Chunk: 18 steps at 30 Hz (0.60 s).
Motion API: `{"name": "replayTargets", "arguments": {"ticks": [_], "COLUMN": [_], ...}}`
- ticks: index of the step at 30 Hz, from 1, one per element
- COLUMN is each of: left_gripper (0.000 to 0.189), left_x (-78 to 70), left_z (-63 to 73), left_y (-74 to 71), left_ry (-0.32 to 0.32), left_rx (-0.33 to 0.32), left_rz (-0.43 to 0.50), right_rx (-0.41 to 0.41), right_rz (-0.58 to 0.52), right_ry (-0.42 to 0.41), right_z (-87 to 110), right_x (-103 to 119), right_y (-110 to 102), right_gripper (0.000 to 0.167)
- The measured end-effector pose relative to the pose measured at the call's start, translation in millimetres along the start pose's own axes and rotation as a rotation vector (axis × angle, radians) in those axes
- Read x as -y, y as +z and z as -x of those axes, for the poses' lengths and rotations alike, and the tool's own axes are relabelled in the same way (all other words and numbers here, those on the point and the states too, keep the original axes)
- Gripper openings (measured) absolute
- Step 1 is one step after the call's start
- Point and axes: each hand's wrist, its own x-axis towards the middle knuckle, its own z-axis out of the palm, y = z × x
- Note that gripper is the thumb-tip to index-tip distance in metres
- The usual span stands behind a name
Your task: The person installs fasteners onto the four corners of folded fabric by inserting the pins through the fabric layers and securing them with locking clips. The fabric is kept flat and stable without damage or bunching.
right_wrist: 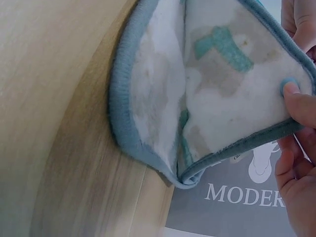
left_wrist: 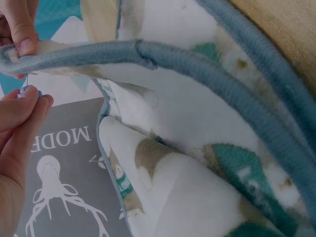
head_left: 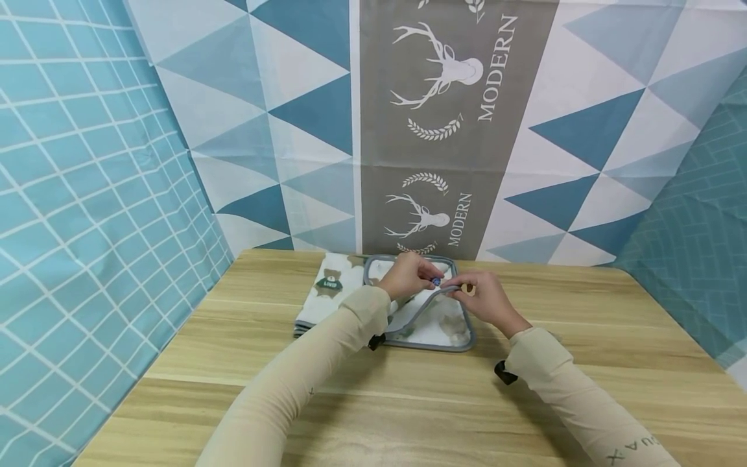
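A white blanket (head_left: pixel 428 327) with grey-blue trim and a bear print lies folded on the table. Its near corner is lifted between the two hands. My right hand (head_left: pixel 487 298) pinches the trimmed corner, its thumb on a round blue button-like cap (right_wrist: pixel 289 85). Close beside it, my left hand (head_left: pixel 408 275) pinches a small blue piece (left_wrist: pixel 30 92) between thumb and fingertips. A thin pin shows between that piece and the raised trim in the left wrist view. Fingers partly hide both blue parts.
A folded stack of the same bear-printed cloth (head_left: pixel 329 288) lies to the left, against the blanket. The wooden table (head_left: pixel 403 402) meets a patterned curtain (head_left: pixel 420 130) at its back edge. A blue checked curtain (head_left: pixel 87 194) hangs along the left side.
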Motion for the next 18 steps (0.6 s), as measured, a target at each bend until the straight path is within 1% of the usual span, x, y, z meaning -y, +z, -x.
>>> {"name": "replayTargets", "arguments": {"ticks": [4,7,18], "left_gripper": [0.022,0.021,0.025], "left_x": [0.0,1.0,8.7], "left_z": [-0.1,-0.2,0.6], "left_y": [0.3,0.9,-1.6], "left_ry": [0.004,0.001,0.004], "left_rx": [-0.007,-0.003,-0.003], "left_rz": [-0.026,-0.019,0.047], "right_rx": [0.006,0.007,0.004], "right_rz": [-0.011,-0.018,-0.033], "right_ry": [-0.003,-0.007,-0.029], "right_z": [-0.1,-0.1,-2.2], "right_x": [-1.6,-2.8,-0.2], "right_y": [1.3,1.7,1.4], "right_gripper": [0.012,0.012,0.012]}}
